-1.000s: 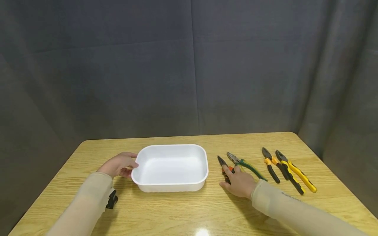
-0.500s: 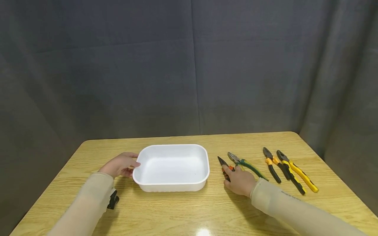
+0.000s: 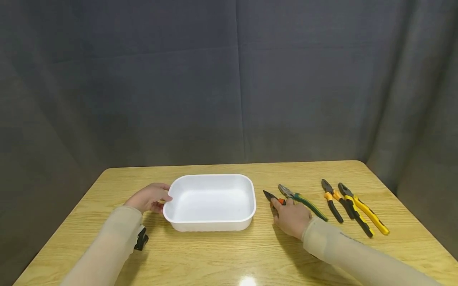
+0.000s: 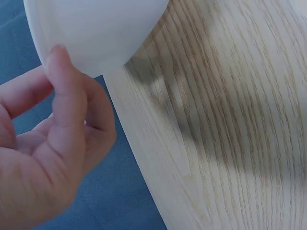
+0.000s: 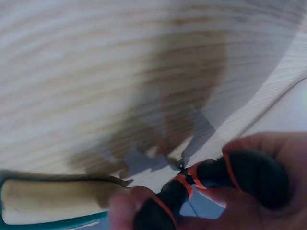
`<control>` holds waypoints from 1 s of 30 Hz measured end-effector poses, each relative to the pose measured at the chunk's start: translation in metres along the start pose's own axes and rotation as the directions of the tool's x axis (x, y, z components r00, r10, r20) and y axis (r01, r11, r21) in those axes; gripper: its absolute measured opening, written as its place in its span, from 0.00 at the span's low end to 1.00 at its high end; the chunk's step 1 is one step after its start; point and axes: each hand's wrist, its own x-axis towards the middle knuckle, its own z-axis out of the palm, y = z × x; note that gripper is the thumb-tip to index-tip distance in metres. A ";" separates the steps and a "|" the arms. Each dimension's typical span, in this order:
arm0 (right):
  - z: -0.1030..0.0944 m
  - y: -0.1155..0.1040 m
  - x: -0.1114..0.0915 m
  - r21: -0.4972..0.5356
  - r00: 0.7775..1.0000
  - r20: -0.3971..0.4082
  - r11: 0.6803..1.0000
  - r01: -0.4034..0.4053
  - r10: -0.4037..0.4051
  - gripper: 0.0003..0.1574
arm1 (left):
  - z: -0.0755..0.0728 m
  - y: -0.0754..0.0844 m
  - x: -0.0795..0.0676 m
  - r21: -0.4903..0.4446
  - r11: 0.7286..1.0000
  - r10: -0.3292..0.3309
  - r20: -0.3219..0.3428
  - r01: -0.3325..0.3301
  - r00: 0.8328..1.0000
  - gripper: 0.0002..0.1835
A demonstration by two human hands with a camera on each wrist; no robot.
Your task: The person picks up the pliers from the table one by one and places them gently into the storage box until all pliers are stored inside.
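My left hand (image 3: 149, 197) pinches the left rim of a white rectangular tray (image 3: 209, 227); in the left wrist view its thumb lies over the rim (image 4: 44, 48). To the tray's right, my right hand (image 3: 293, 219) grips needle-nose pliers (image 3: 269, 195) with dark pointed jaws, aimed to the far left. The right wrist view shows their black and orange handles (image 5: 216, 173) spread, with thumb and fingers on them. Right beside that hand lie combination pliers (image 3: 308, 205) with green and yellow handles, one handle (image 5: 53, 201) close to the fingers. My palm hides part of the held pliers.
Farther right on the wooden table (image 3: 200, 254) lie pliers with orange and black handles (image 3: 332, 202) and larger yellow and black pliers (image 3: 368, 212), close together. A dark grey curtain (image 3: 179, 99) hangs behind the table and at its sides.
My right thumb has drawn in from a stretched position onto the needle-nose pliers' handle, and the fingers have tightened. The left hand keeps its hold on the tray. The head view has shifted slightly.
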 end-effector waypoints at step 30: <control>-0.015 0.027 -0.009 0.235 0.964 -0.260 0.964 0.125 -0.062 0.27 | 0.002 -0.004 0.001 -0.053 0.999 -0.010 -0.019 0.009 1.000 0.26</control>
